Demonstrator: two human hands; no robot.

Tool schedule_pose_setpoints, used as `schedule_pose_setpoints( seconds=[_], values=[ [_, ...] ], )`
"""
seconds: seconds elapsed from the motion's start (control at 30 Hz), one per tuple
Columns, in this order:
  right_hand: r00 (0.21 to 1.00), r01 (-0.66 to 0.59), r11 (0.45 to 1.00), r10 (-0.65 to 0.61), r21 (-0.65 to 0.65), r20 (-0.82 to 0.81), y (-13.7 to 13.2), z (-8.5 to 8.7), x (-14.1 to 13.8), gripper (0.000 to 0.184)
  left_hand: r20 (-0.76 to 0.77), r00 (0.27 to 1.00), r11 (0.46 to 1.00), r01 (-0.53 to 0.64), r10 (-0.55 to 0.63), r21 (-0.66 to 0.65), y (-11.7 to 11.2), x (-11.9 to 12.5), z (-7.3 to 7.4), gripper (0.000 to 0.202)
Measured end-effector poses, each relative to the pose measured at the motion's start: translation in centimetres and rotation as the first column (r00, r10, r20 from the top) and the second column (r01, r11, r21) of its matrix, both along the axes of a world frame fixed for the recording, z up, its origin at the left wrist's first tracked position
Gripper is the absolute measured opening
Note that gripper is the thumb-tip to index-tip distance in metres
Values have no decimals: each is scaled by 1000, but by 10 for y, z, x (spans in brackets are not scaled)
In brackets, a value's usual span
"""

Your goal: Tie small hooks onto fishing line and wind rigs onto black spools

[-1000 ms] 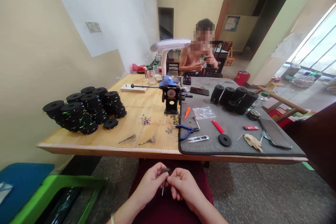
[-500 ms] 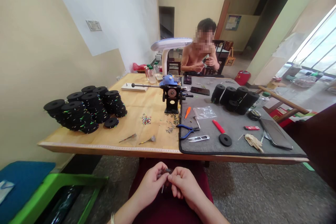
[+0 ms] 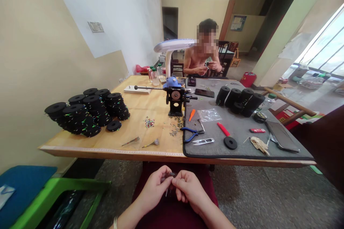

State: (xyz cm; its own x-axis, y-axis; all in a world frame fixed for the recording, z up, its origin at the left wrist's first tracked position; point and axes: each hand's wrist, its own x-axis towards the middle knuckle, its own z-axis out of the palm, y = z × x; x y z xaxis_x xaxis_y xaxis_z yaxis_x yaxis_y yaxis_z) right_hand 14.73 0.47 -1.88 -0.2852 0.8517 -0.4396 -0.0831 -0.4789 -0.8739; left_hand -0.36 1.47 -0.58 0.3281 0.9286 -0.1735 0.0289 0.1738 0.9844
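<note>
My left hand [image 3: 153,187] and my right hand [image 3: 189,188] meet over my lap, below the front edge of the wooden table [image 3: 139,109]. Both pinch a small thin dark piece [image 3: 169,176] between their fingertips; it is too small to name. On the table ahead stands a blue and black hand-crank winder [image 3: 174,94] with a long rod. Blue pliers [image 3: 191,133], thread snips [image 3: 202,141] and a single black spool [image 3: 230,142] lie on the grey mat [image 3: 242,128].
Stacks of black spools [image 3: 86,112] fill the table's left side, more black spools [image 3: 240,99] lie at the back right. A phone [image 3: 281,136], a white desk lamp [image 3: 173,48] and small loose beads [image 3: 149,122] are there too. Another person [image 3: 205,55] sits across. A green stool [image 3: 61,193] stands at my left.
My hands have stayed together at my lap with only slight finger movement. The person across has lowered their hands a little.
</note>
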Motion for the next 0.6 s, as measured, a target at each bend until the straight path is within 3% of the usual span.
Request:
schedule_pose_setpoints(
  seconds=[0.17, 0.33, 0.6],
  values=[
    [997, -30, 999, 27, 34, 70, 2, 5, 1, 32, -39, 999, 999, 20, -18, 28, 0, -1, -2, 16],
    [989, -30, 993, 13, 113, 145, 5, -2, 3, 28, -95, 995, 998, 34, -30, 44, -1, -1, 4, 16],
    [987, 2, 985, -30, 174, 158, 5, 0, 3, 22, -137, 990, 996, 46, -36, 71, -2, 0, 7, 15]
  ],
)
